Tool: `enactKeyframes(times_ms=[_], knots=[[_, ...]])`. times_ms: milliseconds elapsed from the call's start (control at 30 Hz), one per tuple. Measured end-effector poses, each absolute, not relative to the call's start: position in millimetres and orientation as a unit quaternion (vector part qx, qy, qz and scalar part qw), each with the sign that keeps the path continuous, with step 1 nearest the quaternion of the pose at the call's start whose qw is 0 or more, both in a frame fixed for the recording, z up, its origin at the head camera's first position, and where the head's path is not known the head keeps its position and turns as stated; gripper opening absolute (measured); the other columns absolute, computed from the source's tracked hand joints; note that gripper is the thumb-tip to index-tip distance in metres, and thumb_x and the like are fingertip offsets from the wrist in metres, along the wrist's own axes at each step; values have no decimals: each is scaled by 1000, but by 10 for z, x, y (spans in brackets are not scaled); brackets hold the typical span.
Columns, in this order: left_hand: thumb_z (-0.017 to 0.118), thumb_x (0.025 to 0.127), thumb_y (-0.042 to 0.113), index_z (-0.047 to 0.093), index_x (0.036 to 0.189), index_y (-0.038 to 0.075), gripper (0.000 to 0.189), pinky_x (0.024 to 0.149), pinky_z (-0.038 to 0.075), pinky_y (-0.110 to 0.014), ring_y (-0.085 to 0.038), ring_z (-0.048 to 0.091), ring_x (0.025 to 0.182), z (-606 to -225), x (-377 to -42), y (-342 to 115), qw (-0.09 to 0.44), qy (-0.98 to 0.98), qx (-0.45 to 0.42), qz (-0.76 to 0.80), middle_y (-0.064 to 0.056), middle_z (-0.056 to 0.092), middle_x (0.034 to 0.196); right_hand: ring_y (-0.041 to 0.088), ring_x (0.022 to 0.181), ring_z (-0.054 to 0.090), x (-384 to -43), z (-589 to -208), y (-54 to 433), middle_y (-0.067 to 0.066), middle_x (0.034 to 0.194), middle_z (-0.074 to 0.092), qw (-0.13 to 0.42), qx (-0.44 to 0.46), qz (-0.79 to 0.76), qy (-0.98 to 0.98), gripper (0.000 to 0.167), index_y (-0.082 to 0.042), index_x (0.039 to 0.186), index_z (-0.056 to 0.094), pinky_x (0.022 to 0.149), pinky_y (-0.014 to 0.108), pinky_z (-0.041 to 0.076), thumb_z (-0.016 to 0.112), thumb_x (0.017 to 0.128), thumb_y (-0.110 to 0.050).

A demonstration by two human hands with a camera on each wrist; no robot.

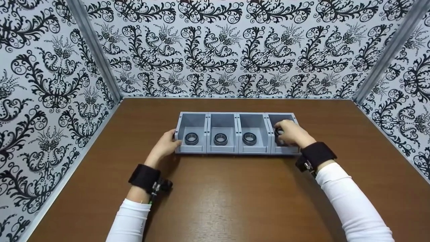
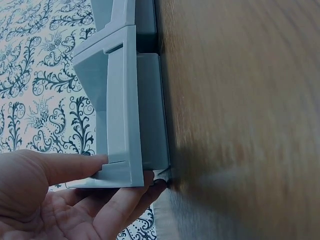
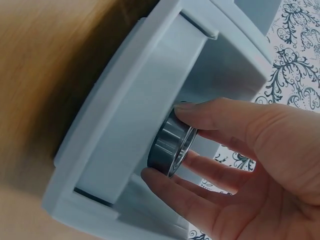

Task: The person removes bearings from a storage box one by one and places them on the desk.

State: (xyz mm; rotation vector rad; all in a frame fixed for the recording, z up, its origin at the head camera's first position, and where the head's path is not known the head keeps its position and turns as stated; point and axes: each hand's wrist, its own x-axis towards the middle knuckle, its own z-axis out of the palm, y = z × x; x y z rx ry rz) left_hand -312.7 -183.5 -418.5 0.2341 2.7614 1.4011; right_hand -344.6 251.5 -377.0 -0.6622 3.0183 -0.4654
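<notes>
1. The right hand (image 1: pixel 294 132) pinched a bearing (image 3: pixel 167 142) between thumb and fingers, inside the rightmost bin (image 1: pixel 287 150).
2. The bearing looked metallic: likely rigid, rather heavy for its bulk, perhaps slippery (any oil would worsen that); its outer rim seemed the best hold.
3. The left hand (image 1: pixel 164 144) gripped the leftmost bin (image 2: pixel 122 110) at its outer front corner; that bin looked like light, stiff plastic.
4. No brand, label or writing could be read anywhere.
</notes>
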Motion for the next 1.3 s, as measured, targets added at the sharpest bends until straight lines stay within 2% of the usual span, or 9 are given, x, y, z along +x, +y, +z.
enactKeyframes(times_ms=[133,567,733,867,1100,1300], knots=[[48,93,-5,45,138,-15,46,92,51,-38,-31,59,114,-4173,-3109,-1833,19,886,78,457,-33,59,129,51,115,58,-3432,-3743,2511,35,117,64,-7,-226,-140,964,47,17,118,62,102,57,45,62,73,3],[48,94,-5,44,139,-14,46,95,50,-40,-32,60,115,-4176,-3113,-1830,20,888,73,453,-32,60,129,49,113,59,-3399,-3660,2493,34,118,64,-5,-216,-137,967,43,13,119,64,101,59,46,63,78,1],[48,93,-5,45,138,-15,46,94,51,-39,-32,60,113,-4175,-3105,-1830,16,887,76,455,-32,60,128,51,119,56,-3388,-3625,2488,34,124,62,6,-202,-134,970,45,11,124,62,102,66,41,65,80,-1],[48,93,-6,45,138,-15,47,94,50,-38,-31,60,111,-4179,-3105,-1832,15,887,76,456,-32,60,128,50,121,55,-3383,-3602,2488,33,128,60,15,-193,-136,972,47,10,127,60,104,67,40,65,82,-2],[49,93,-5,44,140,-15,48,100,49,-44,-35,59,119,-4185,-3123,-1821,13,889,79,450,-32,59,131,50,118,56,-3387,-3554,2490,32,125,63,11,-198,-126,972,49,10,125,62,97,68,44,63,78,-2],[49,93,-5,42,140,-16,49,99,50,-43,-37,59,120,-4189,-3121,-1822,12,889,80,452,-33,58,131,49,114,57,-3373,-3513,2495,30,123,64,7,-203,-128,971,48,9,124,63,97,70,42,65,78,-3]])
